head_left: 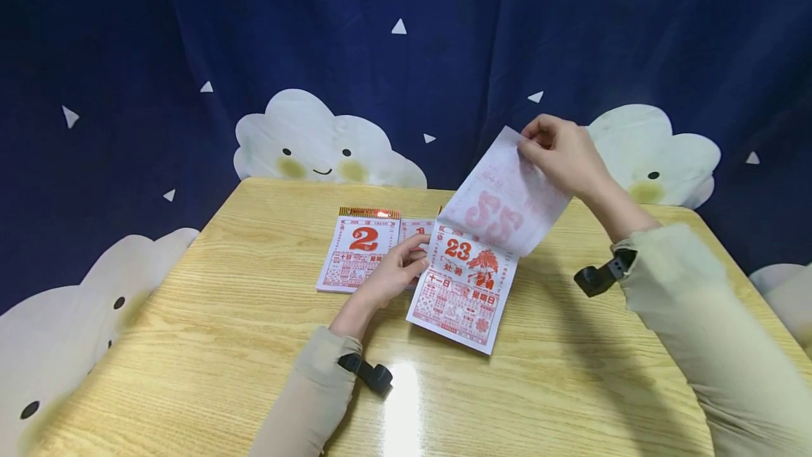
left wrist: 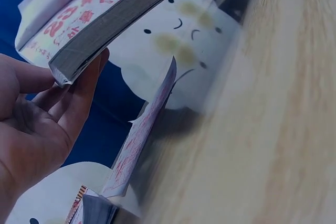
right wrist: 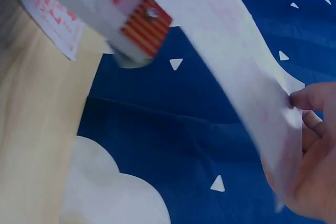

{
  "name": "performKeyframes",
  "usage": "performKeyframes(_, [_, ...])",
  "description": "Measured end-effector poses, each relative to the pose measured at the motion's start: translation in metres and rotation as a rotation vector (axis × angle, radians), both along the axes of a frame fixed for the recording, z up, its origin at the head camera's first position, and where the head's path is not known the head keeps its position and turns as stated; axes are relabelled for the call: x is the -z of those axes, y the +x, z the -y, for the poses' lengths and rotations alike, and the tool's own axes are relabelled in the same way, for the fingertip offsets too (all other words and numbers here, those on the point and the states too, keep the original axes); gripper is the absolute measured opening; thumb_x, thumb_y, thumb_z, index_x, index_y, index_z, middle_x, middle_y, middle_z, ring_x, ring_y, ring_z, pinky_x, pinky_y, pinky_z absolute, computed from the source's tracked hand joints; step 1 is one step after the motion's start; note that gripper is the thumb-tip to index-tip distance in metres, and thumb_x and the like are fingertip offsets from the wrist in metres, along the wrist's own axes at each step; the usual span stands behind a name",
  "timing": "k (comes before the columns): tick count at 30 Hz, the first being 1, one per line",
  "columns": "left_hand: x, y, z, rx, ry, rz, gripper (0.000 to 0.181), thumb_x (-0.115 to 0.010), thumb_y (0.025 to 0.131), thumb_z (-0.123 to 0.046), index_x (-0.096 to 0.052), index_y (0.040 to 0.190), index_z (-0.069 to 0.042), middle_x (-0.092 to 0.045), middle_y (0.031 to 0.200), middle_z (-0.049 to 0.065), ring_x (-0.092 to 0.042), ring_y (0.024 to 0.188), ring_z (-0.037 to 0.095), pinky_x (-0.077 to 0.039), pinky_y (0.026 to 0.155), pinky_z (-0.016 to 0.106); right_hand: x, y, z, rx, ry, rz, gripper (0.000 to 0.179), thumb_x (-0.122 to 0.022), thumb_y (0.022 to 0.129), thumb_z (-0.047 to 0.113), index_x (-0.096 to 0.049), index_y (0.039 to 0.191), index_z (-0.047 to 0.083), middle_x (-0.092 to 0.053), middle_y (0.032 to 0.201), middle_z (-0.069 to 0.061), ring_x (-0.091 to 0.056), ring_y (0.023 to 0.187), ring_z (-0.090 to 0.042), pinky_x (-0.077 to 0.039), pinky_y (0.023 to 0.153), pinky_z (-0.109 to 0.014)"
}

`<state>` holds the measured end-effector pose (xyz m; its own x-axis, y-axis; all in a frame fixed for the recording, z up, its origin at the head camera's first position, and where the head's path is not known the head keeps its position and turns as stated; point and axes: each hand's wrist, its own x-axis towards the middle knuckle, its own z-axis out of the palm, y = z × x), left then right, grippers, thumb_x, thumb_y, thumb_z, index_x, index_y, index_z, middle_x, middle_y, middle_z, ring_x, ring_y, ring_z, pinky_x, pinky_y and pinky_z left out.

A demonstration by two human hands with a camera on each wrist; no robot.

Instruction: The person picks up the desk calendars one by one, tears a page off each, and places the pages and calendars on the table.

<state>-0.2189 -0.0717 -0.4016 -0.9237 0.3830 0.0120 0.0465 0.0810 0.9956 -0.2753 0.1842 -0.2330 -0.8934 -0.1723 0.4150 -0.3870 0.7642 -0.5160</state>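
Note:
A thick tear-off calendar (head_left: 458,302) with a red 23 on its top leaf tilts above the table. My left hand (head_left: 398,272) grips its left edge, the thumb on top and fingers beneath, as the left wrist view shows. Between thumb and fingertips, my right hand (head_left: 564,154) pinches the upper corner of a calendar page (head_left: 501,192). That page is swung up and back, its printing showing through in reverse. In the right wrist view the page (right wrist: 236,61) runs as a strip from the calendar's red-and-gold striped binding (right wrist: 147,27) to the right hand.
Left of the held calendar lies another calendar pad (head_left: 358,249) showing a red 2. Beside it a printed sheet (head_left: 415,226) shows partly behind the left hand, and it curls upward in the left wrist view. A dark blue curtain (head_left: 444,55) with clouds hangs behind the wooden table (head_left: 209,344).

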Motion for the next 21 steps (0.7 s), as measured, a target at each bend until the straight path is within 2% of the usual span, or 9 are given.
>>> performKeyframes(3, [0.0,0.0,0.0,0.004,-0.007,0.004,0.043,-0.045,0.093,-0.004,-0.04,0.135,-0.008,-0.054,0.117,0.023,-0.057,0.09,0.017,-0.054,0.075,0.034,-0.008,-0.002,0.003,0.007,0.028,0.017,0.023,-0.055,0.085,0.027,-0.063,0.094,0.007,-0.062,0.08,-0.009,-0.049,0.07,-0.015,-0.036,0.057,-0.023])
performKeyframes(9, [-0.002,0.002,0.0,0.029,-0.08,-0.028,0.044,-0.048,0.092,-0.006,-0.04,0.135,-0.007,-0.053,0.119,0.024,-0.056,0.096,0.022,-0.053,0.07,0.029,-0.016,-0.007,0.004,0.032,0.048,0.034,0.026,-0.058,0.084,0.03,-0.066,0.093,0.008,-0.063,0.08,-0.008,-0.05,0.069,-0.013,-0.036,0.056,-0.023])
performKeyframes(13, [-0.004,0.002,0.001,0.037,-0.076,-0.049,0.044,-0.047,0.092,-0.004,-0.039,0.135,-0.005,-0.053,0.118,0.025,-0.056,0.096,0.023,-0.052,0.068,0.029,-0.014,-0.01,0.001,0.041,0.041,0.054,0.027,-0.059,0.084,0.031,-0.066,0.093,0.006,-0.062,0.078,-0.008,-0.049,0.07,-0.014,-0.036,0.057,-0.023])
performKeyframes(21, [-0.002,0.001,0.002,-0.003,-0.014,-0.042,0.044,-0.048,0.092,-0.006,-0.04,0.136,-0.008,-0.055,0.117,0.023,-0.056,0.095,0.02,-0.053,0.073,0.033,-0.003,-0.011,-0.01,0.052,-0.025,0.11,0.031,-0.06,0.084,0.03,-0.065,0.093,0.001,-0.059,0.079,-0.008,-0.047,0.073,-0.015,-0.037,0.055,-0.02])
